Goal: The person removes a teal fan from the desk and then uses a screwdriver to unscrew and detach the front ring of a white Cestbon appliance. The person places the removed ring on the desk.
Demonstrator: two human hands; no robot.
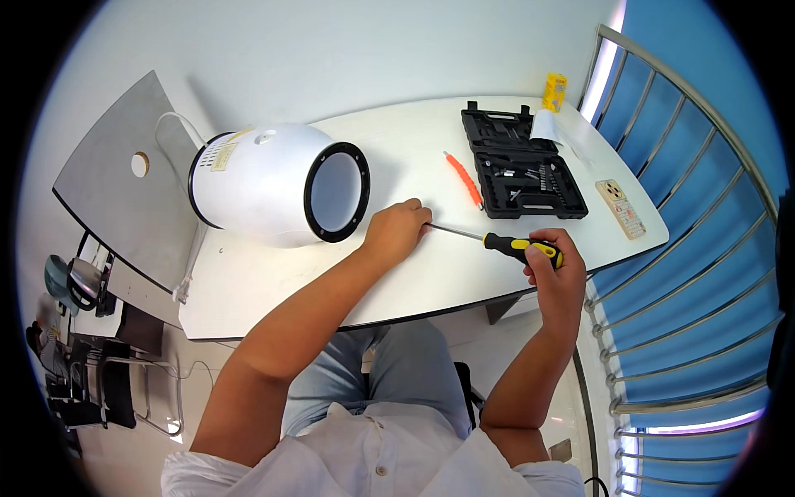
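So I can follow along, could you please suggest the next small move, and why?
Perhaps steady the screwdriver near its tip with the left hand: that end lies right by it, while the right hand holds only the handle.

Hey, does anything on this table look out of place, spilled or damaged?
No spill or damage shows. Mildly odd: the white drum-shaped appliance seems laid on its side, its black-rimmed end facing sideways, and an orange strip lies loose outside the open black tool case.
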